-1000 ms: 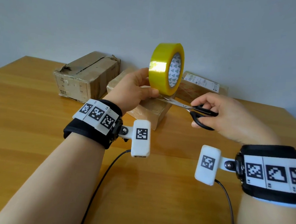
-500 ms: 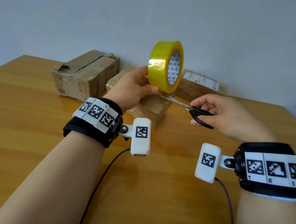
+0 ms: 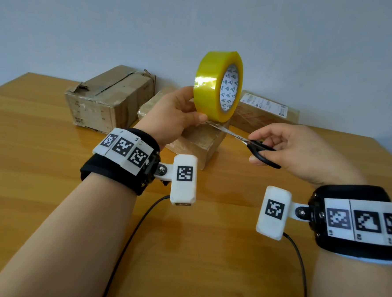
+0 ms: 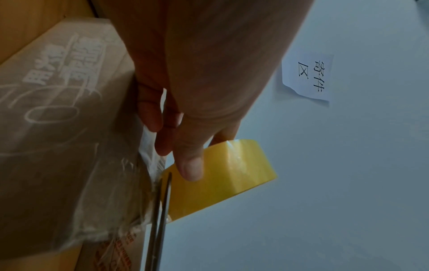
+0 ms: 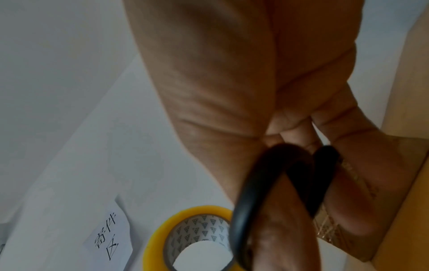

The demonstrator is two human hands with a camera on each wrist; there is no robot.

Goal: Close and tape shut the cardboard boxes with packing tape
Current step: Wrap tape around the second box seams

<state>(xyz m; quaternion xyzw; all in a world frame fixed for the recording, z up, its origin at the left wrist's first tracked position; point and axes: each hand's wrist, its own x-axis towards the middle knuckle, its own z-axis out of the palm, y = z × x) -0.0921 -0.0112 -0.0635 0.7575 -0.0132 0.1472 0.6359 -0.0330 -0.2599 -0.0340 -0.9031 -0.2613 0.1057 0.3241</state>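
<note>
Nearest, two forearms with black wrist straps reach out over the wooden worktop (image 3: 40, 161), each strap carrying a white camera pod with a cable trailing back. The left hand (image 3: 169, 117) is raised off the worktop and grips the yellow tape roll (image 3: 213, 87), thumb pressed on the roll's outer face and fingers curled behind it, holding it upright on edge with its printed core turned toward the right hand. To the right and slightly lower, the right hand (image 3: 300, 152) holds the scissors (image 3: 257, 148), fingers curled through the black handles; the steel blades point left and their tips sit at the bottom edge of the roll, just by the left thumb. In the left wrist view the blades lie nearly together against the roll's lower edge, beside a crumpled strip of clear tape that runs to the box below; whether they are cutting it cannot be told. Directly beneath and behind the hands lies the middle box (image 3: 200, 144), its top glossy with clear tape. Farther off, beyond the left hand, stands a larger worn box (image 3: 106, 101) with torn flaps along its top seam. Beyond the right hand, against the wall, lies a flat box (image 3: 261, 113) with a white shipping label. A paper note (image 4: 306, 77) with printed characters hangs on the wall.
</note>
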